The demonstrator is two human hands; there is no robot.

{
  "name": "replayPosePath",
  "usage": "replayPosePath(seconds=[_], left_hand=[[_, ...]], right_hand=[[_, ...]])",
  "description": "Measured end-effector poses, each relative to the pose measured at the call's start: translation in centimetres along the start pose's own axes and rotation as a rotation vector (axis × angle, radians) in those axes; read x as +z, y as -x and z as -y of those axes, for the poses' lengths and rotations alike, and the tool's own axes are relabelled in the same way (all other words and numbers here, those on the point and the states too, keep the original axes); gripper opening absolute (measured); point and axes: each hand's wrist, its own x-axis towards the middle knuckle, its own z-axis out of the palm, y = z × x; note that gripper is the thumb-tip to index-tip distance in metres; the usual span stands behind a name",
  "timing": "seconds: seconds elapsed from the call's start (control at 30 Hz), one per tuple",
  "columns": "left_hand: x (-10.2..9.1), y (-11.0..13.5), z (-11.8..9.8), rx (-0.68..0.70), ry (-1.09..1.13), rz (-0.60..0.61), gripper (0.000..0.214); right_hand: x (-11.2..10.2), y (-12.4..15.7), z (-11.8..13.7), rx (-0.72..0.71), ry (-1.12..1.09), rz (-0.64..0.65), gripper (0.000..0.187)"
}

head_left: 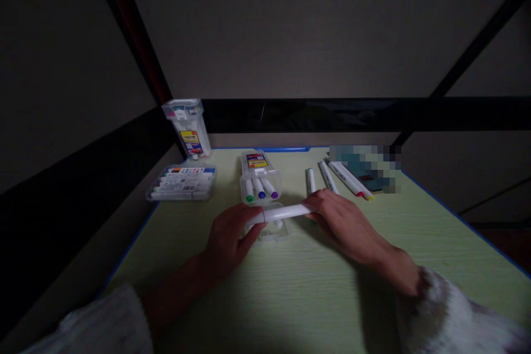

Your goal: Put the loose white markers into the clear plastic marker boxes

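Note:
Between my two hands a white marker (288,212) lies almost level above the table. My left hand (230,235) pinches its left end, and my right hand (344,224) grips its right end. Just behind the marker is a clear plastic case (261,165) lying on its back with its lid (274,231) open toward me, partly under the held marker. Green, blue and purple marker ends (261,193) stick out of its mouth. Beyond my right hand lie loose white markers (327,177), some tipped red and yellow.
A closed clear case of markers (182,183) lies at the left edge of the light green table (265,298). Behind it another marker case (188,130) stands upright. A teal item (360,171), partly blurred out, lies at the back right. Dark-framed walls rise behind the table.

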Motion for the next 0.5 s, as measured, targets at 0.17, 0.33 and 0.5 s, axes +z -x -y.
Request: replayPosePath(seconds=[0.17, 0.33, 0.5], left_hand=[[0.17, 0.01, -0.15, 0.041, -0.058, -0.018, 0.013], [0.2, -0.19, -0.24, 0.052, -0.042, -0.02, 0.012], [0.26, -0.16, -0.26, 0.059, -0.036, -0.004, 0.012]], right_hand=[[-0.23, -0.05, 0.21, -0.019, 0.069, -0.014, 0.026], [-0.43, -0.15, 0.58, -0.035, 0.102, -0.011, 0.032], [-0.54, -0.14, 0.74, -0.03, 0.087, -0.007, 0.031]])
